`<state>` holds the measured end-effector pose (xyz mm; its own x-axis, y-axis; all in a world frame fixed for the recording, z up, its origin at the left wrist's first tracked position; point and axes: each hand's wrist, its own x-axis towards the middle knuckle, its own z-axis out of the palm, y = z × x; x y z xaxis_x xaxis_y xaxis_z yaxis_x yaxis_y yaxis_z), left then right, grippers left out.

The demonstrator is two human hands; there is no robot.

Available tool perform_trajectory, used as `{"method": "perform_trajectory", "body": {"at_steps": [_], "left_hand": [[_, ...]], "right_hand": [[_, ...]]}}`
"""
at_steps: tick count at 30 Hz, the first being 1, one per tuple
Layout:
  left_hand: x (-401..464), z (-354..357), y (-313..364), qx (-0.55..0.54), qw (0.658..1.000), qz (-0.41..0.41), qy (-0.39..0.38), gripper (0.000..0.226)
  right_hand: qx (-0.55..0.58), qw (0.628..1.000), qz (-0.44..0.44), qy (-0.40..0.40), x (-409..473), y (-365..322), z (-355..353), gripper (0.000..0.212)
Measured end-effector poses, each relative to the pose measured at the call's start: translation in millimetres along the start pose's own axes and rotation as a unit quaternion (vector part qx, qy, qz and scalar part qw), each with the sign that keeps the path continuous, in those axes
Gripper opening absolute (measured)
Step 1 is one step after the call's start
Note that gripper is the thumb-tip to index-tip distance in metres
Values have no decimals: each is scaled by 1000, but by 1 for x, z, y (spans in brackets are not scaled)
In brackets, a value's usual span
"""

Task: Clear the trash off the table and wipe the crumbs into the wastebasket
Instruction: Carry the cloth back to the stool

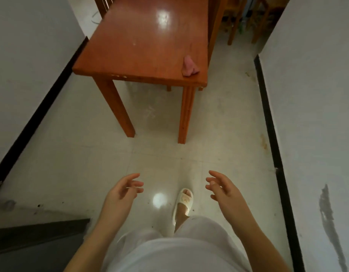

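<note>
A glossy reddish-brown wooden table (142, 48) stands ahead of me, a step or two away. A crumpled pink cloth (190, 66) lies on its near right corner. A few pale specks show on the tabletop. No wastebasket is in view. My left hand (122, 191) and my right hand (223, 190) hang in front of my body over the floor, well short of the table. Both hold nothing, with fingers loosely curled and apart.
White walls with black baseboards close in on both sides, forming a narrow passage of pale tiled floor. Wooden chairs (246, 18) stand at the table's far right. My foot in a white slipper (184, 203) is on the floor below my hands.
</note>
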<state>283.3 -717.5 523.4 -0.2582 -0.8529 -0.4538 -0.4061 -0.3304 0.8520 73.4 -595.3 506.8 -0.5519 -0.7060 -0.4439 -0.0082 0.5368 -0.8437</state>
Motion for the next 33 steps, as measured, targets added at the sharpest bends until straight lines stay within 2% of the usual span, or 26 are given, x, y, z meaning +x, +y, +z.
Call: {"method": "perform_trajectory", "body": {"at_steps": [4,13,17,23,25,28,30,33], "left_hand": [[62,14,50,-36,999,17,34,37],[186,13,98,-11,999,-5,30,34],[265,7,135,15,1000,10,-13,34],[393,-10,207,115,986,53,-108,32],[427,-5,224,158,975,70,-141,30],[462,14,233,239,951,110,-163,34],[481,29,231,318,916,172,-171,42],[500,44,218,444,844,232,-190,48]], "right_hand": [[4,1000,-25,-4,81,-58,-15,23],[2,1000,-2,2,209,-110,-7,23],[8,999,-6,43,271,-140,8,23],[-7,989,-22,143,352,-194,24,21],[-42,983,-22,179,375,-205,20,23],[-94,977,-6,192,405,-209,19,36],[-145,973,-3,178,425,-210,28,46],[-261,957,3,128,451,-199,48,61]]}}
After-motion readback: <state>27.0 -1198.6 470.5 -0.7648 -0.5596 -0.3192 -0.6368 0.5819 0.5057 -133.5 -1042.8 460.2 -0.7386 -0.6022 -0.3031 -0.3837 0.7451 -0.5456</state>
